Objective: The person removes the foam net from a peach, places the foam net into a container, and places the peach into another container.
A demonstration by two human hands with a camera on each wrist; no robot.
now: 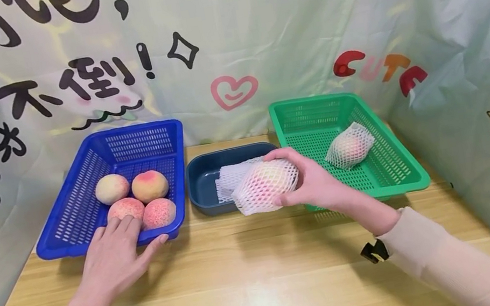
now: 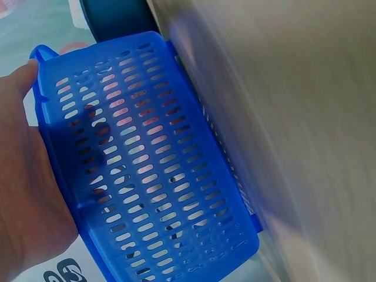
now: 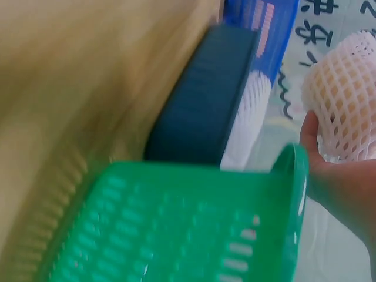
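Observation:
My right hand [image 1: 311, 179] grips a peach wrapped in a white foam net [image 1: 267, 186], held above the front of a dark blue tray [image 1: 215, 208]. The right wrist view also shows the netted peach [image 3: 346, 100] in that hand. My left hand [image 1: 112, 253] reaches over the front rim of the blue basket [image 1: 65, 250], its fingertips on a pink peach [image 1: 125, 208] and its thumb spread outward. Beside that one lie a redder peach [image 1: 159, 213], a yellowish peach [image 1: 150, 186] and a pale peach [image 1: 112, 189]. The left palm's underside is hidden in the head view.
White foam nets [image 1: 234, 174] lie in the dark blue tray. To the right stands a green basket [image 1: 407, 181] with another netted peach [image 1: 350, 146] inside. All three containers stand on a wooden table [image 1: 256, 271], before a printed cloth [image 1: 290, 19].

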